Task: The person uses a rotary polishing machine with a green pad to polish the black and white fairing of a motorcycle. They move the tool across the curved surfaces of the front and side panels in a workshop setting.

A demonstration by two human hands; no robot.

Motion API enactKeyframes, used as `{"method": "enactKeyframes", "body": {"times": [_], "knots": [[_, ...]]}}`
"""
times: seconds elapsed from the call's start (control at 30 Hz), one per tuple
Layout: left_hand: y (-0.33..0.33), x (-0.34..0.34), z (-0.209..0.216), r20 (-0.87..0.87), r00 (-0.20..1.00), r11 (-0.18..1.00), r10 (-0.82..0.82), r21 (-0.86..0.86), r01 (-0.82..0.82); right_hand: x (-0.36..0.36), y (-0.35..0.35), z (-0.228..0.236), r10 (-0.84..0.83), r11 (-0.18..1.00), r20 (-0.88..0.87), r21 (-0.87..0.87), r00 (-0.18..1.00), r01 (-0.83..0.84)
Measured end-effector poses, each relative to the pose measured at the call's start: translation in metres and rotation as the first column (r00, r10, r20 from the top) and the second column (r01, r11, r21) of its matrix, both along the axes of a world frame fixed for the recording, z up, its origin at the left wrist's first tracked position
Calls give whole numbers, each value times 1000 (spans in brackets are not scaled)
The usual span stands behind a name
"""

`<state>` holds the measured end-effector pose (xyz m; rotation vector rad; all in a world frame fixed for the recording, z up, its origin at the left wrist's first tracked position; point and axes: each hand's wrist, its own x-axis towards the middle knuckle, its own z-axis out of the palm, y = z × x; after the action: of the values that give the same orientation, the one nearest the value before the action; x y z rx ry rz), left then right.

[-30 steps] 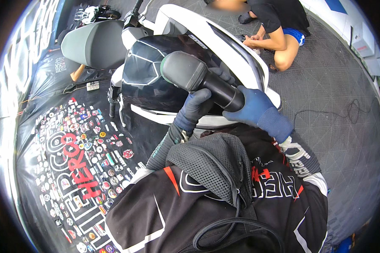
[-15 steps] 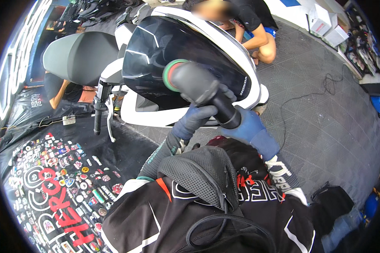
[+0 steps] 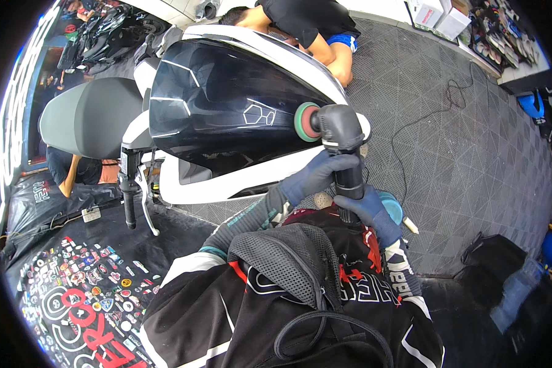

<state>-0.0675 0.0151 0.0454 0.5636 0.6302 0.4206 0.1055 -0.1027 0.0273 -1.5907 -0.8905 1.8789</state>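
Note:
A black polisher [image 3: 342,127] is held in both of my gloved hands. Its round green and reddish pad [image 3: 305,121] meets the right end of a glossy black scooter panel [image 3: 227,101], which has white outlined shapes on it. My left hand [image 3: 319,175], in a dark blue glove, wraps the upper handle just below the tool's head. Lower down, my right hand [image 3: 369,210] closes round the handle's near end. White bodywork [image 3: 257,182] frames the panel, and the grey seat [image 3: 89,116] and black handlebar grip [image 3: 129,208] are at its left.
Beyond the scooter, a person in a black top [image 3: 310,24] crouches close to the bodywork. Another person [image 3: 73,172] is partly hidden under the seat. A black cable [image 3: 405,135] winds over the grey tiled floor [image 3: 472,165]. White boxes [image 3: 438,18] stand far right.
The polisher has moved right along the black panel, both hands with it, and its head has turned so the pad faces left. The whole view has shifted somewhat.

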Motion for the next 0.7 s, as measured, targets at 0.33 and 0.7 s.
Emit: {"method": "enactKeyframes", "body": {"times": [0.33,0.7], "knots": [[25,-66,73,3,995,983,100,153,-99,-3,105,77,349,863,299,267,888,-429],[21,-33,67,128,978,986,167,-10,-167,22,88,58,319,922,265,136,910,-362]]}}
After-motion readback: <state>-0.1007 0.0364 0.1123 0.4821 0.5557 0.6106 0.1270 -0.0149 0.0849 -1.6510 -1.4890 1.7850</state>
